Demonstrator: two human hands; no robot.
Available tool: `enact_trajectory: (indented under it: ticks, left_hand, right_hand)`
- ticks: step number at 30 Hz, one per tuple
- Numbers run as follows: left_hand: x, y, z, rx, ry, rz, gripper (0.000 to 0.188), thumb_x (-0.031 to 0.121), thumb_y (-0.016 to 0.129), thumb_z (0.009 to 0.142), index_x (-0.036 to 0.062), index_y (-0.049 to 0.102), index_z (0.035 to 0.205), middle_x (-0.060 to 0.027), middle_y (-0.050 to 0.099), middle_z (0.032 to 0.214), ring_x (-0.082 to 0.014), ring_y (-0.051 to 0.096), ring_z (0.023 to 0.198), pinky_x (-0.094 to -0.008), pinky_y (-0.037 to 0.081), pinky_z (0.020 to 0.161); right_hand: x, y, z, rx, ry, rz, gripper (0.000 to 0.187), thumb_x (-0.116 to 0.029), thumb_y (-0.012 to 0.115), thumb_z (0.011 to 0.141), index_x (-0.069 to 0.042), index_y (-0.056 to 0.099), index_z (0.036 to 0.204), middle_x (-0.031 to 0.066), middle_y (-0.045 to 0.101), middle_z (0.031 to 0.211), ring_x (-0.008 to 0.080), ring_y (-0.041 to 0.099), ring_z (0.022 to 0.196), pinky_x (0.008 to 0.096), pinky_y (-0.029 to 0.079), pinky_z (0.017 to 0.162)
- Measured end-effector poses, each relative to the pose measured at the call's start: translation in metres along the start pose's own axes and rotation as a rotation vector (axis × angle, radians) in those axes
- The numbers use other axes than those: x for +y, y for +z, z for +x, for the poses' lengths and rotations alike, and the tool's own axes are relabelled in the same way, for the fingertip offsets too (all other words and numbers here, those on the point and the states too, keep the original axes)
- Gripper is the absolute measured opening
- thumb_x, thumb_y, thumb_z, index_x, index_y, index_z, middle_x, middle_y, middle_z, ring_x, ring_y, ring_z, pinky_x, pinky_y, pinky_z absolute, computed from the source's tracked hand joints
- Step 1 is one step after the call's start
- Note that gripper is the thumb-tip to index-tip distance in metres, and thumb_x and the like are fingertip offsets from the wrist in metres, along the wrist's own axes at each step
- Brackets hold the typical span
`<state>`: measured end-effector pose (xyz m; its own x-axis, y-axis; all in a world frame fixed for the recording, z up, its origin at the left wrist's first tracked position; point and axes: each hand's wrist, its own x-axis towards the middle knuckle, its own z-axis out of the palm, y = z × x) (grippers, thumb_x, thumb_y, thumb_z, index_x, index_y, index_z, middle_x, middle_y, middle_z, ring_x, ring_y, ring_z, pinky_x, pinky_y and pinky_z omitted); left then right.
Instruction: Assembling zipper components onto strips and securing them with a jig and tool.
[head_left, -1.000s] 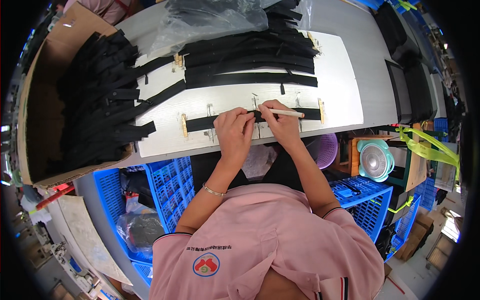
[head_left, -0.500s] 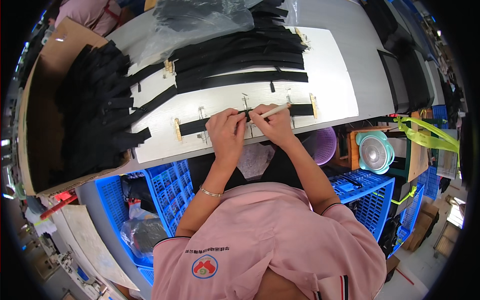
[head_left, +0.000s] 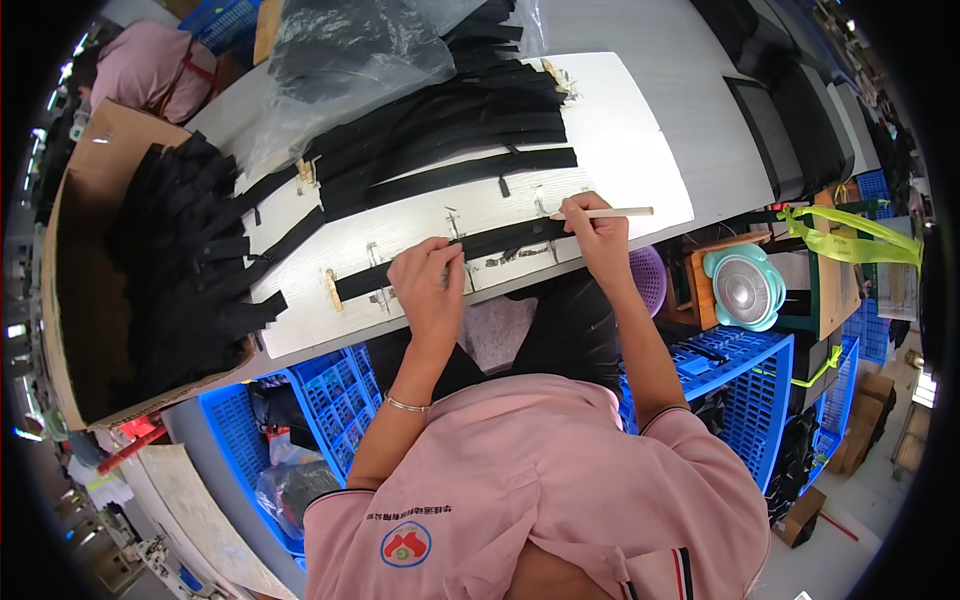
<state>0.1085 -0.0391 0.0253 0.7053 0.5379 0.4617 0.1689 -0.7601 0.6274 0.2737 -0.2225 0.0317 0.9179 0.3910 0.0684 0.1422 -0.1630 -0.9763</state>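
A narrow black zipper strip (head_left: 505, 237) lies along the near part of a white board (head_left: 640, 150), which bears pen marks and small yellowish stops. My left hand (head_left: 428, 285) is closed, its fingertips pinched down on the strip near the middle marks. In my right hand (head_left: 598, 232) a white pencil (head_left: 628, 212) is gripped between thumb and fingers. Its tip points left, close to the strip beside the right-hand marks. Beyond, more black zipper strips (head_left: 440, 130) lie in a layered row, and one has a small pull (head_left: 503, 186) hanging from it.
At left stands an open cardboard box (head_left: 75, 300) heaped with black strips (head_left: 185, 260). Clear plastic bagging (head_left: 350, 60) covers the far side. Blue crates (head_left: 330, 400) sit below the table, with a teal fan (head_left: 745, 287) and purple basket (head_left: 648, 280) at right. Another person (head_left: 150, 65) is at far left.
My right hand with the pencil has moved right along the strip, from the middle marks to the right-hand ones. My left hand stays by the middle marks. The view has shifted a little.
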Motion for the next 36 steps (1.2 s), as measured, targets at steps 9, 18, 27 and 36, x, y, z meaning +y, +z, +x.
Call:
enact_trajectory:
  ticks: [9, 18, 27, 36]
  left_hand:
    - [0.045, 0.053, 0.024, -0.161, 0.096, -0.214, 0.014, 0.011, 0.077, 0.083, 0.0072, 0.075, 0.097, -0.0046, 0.068, 0.105, -0.0262, 0.060, 0.104, -0.0415, 0.041, 0.095]
    - [0.052, 0.061, 0.022, -0.172, 0.128, -0.074, 0.017, 0.014, 0.078, 0.079, 0.0085, 0.074, 0.094, -0.0040, 0.068, 0.105, -0.0259, 0.060, 0.103, -0.0401, 0.041, 0.095]
    - [0.054, 0.064, 0.019, -0.140, 0.153, -0.032, 0.017, 0.013, 0.078, 0.079, 0.0104, 0.072, 0.095, -0.0036, 0.068, 0.105, -0.0256, 0.060, 0.102, -0.0401, 0.040, 0.094]
    - [0.049, 0.061, 0.018, -0.103, 0.156, -0.026, 0.017, 0.014, 0.078, 0.080, 0.0103, 0.071, 0.095, -0.0033, 0.069, 0.105, -0.0263, 0.060, 0.102, -0.0412, 0.040, 0.092]
  right_hand:
    - [0.014, 0.004, 0.001, -0.035, -0.055, -0.059, 0.015, -0.014, 0.069, 0.096, 0.000, 0.071, 0.092, 0.0044, 0.068, 0.075, 0.0094, 0.061, 0.069, 0.0265, 0.048, 0.063]
    - [0.020, 0.003, 0.001, -0.052, -0.120, -0.166, 0.016, -0.017, 0.070, 0.094, -0.002, 0.073, 0.093, 0.0066, 0.070, 0.074, 0.0138, 0.063, 0.063, 0.0303, 0.048, 0.058]
    - [0.021, -0.001, -0.002, -0.045, -0.151, -0.068, 0.019, -0.019, 0.069, 0.094, -0.001, 0.073, 0.089, 0.0068, 0.070, 0.072, 0.0151, 0.064, 0.061, 0.0309, 0.047, 0.056]
    - [0.009, -0.001, 0.001, -0.161, -0.261, -0.199, 0.022, -0.020, 0.067, 0.094, -0.002, 0.071, 0.082, 0.0082, 0.069, 0.071, 0.0223, 0.066, 0.061, 0.0344, 0.049, 0.058]
